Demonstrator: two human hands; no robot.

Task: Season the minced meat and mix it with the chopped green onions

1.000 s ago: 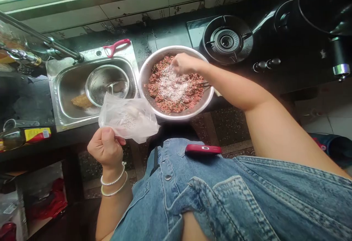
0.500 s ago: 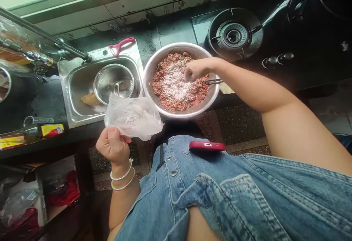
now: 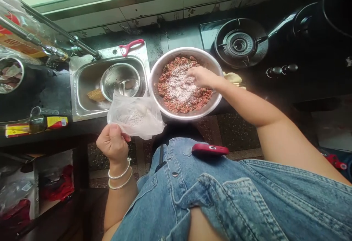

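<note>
My left hand point(image 3: 113, 142) is closed around the edge of a translucent plastic bag point(image 3: 148, 118) with white powder in it, held in front of the sink. To its right stands a large metal bowl point(image 3: 217, 103) of minced meat point(image 3: 176, 103), with white powder point(image 3: 180, 87) scattered over the middle. Above the meat is my right hand point(image 3: 202, 76), fingers drawn together and pointing left; what they hold, if anything, is hidden. Thin chopsticks point(image 3: 242, 84) show past the right side of my forearm, which covers part of them.
Left of the bowl, a steel sink point(image 3: 78, 105) holds a metal basin point(image 3: 110, 74) and a brown scrubber point(image 3: 95, 95). A red peeler point(image 3: 132, 46) lies on its back edge. A gas burner point(image 3: 239, 44) is at the right, a bottle point(image 3: 38, 124) at the left. A red phone point(image 3: 210, 149) lies at my waist.
My right hand has lifted slightly from the powdered meat, and its fingers have straightened. The left hand still holds the bag in nearly the same place. The view has shifted a little.
</note>
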